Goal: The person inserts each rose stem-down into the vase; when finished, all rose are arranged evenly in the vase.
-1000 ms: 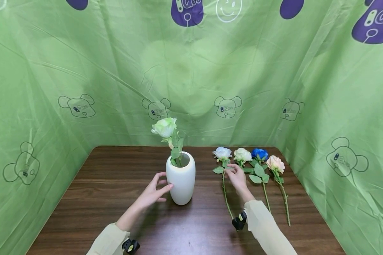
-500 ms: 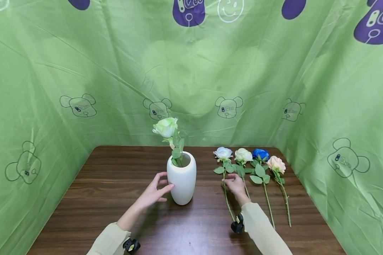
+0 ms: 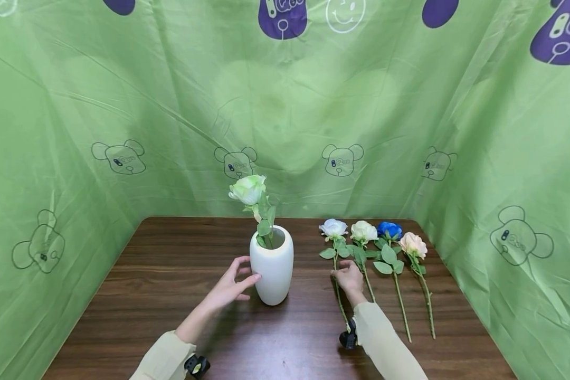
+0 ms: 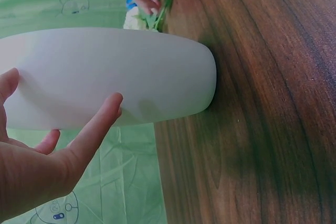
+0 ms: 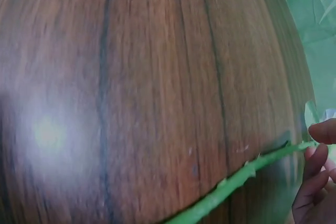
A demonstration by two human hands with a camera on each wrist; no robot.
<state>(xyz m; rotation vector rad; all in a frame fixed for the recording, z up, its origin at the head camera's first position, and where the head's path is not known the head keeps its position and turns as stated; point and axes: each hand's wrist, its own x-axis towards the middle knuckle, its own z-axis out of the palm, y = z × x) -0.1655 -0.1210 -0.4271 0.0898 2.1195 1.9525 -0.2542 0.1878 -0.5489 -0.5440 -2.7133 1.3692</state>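
My left hand [image 3: 229, 287] holds the left side of a white vase [image 3: 274, 274], thumb on its front and fingers toward its far side. The vase stands upright on the table. A green-tinged white rose [image 3: 248, 189] is in it, leaning left, its lower stem hidden inside. To the right, my right hand [image 3: 350, 278] pinches the stem of a pale bluish-white rose [image 3: 333, 228], below its leaves. In the right wrist view, that thorny green stem [image 5: 247, 171] runs close over the wood, with thumb and fingertips meeting around its far part.
Right of my right hand lie a cream rose [image 3: 363, 231], a blue rose [image 3: 389, 230] and a peach rose [image 3: 413, 245], blooms toward the back. Green printed cloth [image 3: 285, 116] surrounds the brown wooden table [image 3: 171, 248] at the back and sides.
My right hand has come down from near the pale rose's leaves to lower on its stem and pinches it there. The left hand stays at the vase.
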